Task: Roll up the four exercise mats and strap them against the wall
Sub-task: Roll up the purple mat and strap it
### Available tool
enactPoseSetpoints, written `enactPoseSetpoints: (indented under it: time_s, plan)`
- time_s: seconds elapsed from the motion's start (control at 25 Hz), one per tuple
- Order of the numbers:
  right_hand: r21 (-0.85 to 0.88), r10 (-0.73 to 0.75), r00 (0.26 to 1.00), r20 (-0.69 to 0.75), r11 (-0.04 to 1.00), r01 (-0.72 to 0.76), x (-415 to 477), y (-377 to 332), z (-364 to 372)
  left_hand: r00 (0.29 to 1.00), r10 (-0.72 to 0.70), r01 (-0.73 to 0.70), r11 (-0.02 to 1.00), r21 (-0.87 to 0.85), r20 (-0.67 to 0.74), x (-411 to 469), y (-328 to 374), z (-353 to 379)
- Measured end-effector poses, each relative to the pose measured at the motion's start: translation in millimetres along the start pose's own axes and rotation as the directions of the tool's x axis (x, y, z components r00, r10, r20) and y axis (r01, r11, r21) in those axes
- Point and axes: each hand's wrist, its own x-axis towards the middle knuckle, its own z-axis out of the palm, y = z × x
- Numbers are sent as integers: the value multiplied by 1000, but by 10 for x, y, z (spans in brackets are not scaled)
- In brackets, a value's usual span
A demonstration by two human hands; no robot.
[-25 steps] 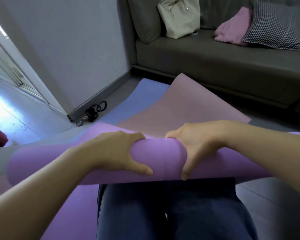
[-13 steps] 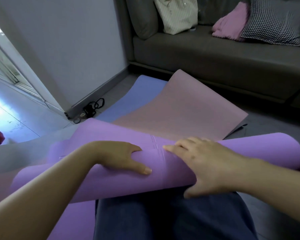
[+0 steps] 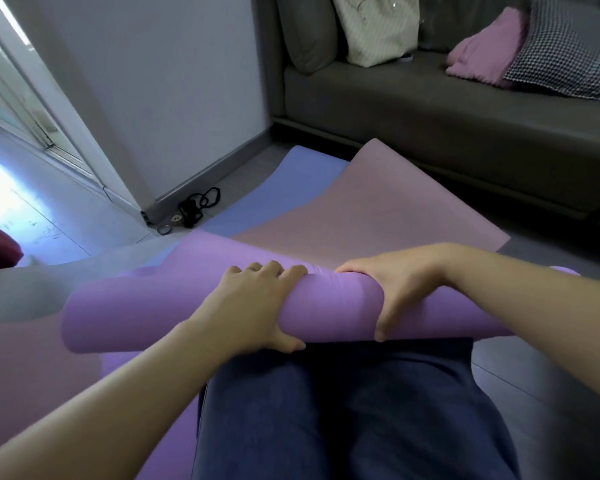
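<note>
Gripping a partly rolled purple exercise mat (image 3: pixel 326 306), both hands are clasping the roll near its middle. The left hand (image 3: pixel 253 306) is wrapping its fingers over the far side of the roll while its thumb is pressing the near underside. The right hand (image 3: pixel 395 292), just to the right, is curling its fingers over the far edge, with the thumb running down the near face. The roll is lying left to right across the person's knees (image 3: pixel 343 410), which are in dark blue trousers, and its loose end is lying flat on the far side.

Beyond it, a pink mat (image 3: pixel 378 209) is lying unrolled on the floor, overlapping a blue mat (image 3: pixel 291 188) to its far left. A tangle of black straps (image 3: pixel 201 202) is resting at the foot of the wall (image 3: pixel 170 81). A grey sofa (image 3: pixel 430 126) at the far right is carrying a pale striped tote bag (image 3: pixel 378 26), a pink cushion (image 3: pixel 482 53) and a checked cushion (image 3: pixel 568 53).
</note>
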Motion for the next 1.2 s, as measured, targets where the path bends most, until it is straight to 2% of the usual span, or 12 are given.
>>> enactPoseSetpoints:
  time_s: [0.12, 0.2, 0.36, 0.48, 0.6, 0.68, 0.76, 0.84, 0.92, 0.96, 1.08, 1.2]
  plan:
    - [-363, -54, 933, -356, 928, -84, -70, -124, 357, 999, -5, 5, 1000, -8, -34, -2, 32, -21]
    - [-439, -134, 915, -382, 897, -52, -131, -169, 382, 1000, 16, -17, 999, -41, -7, -32, 82, -81]
    - [-218, -40, 997, -68, 976, 24, -246, -266, -148, 972, 36, 29, 962, -271, 234, 2, -66, -480]
    - [-31, -47, 974, 222, 998, 55, -189, -300, -133, 833, 134, 90, 925, -369, 537, -8, -124, -540]
    - [90, -18, 948, 319, 996, -11, -125, -290, 51, 726, 193, 158, 887, -434, 660, -5, -83, -368]
    - [91, -60, 979, 196, 995, 42, -220, -244, 129, 734, 215, 140, 881, -453, 644, -11, -102, -307]
    - [-4, -108, 991, -82, 994, 108, -413, -194, 319, 738, 233, 113, 883, -456, 634, -2, -104, -302]
    - [-255, -211, 906, -367, 959, 120, -549, -200, 589, 717, 246, 129, 873, -470, 653, 49, -120, -311]
    - [-490, -312, 793, -523, 872, 20, -490, -127, 866, 676, 249, 208, 838, -504, 693, 96, -119, -342]
    - [-513, -320, 768, -555, 858, -13, -418, -97, 916, 688, 248, 205, 835, -510, 682, 111, -114, -354]
    - [-354, -156, 907, -390, 935, 8, -337, -136, 636, 848, 180, 46, 912, -409, 498, 63, -60, -333]
    - [-156, -120, 970, -212, 984, 88, -228, -95, 342, 988, 61, -62, 998, 6, 139, -181, 176, -124]
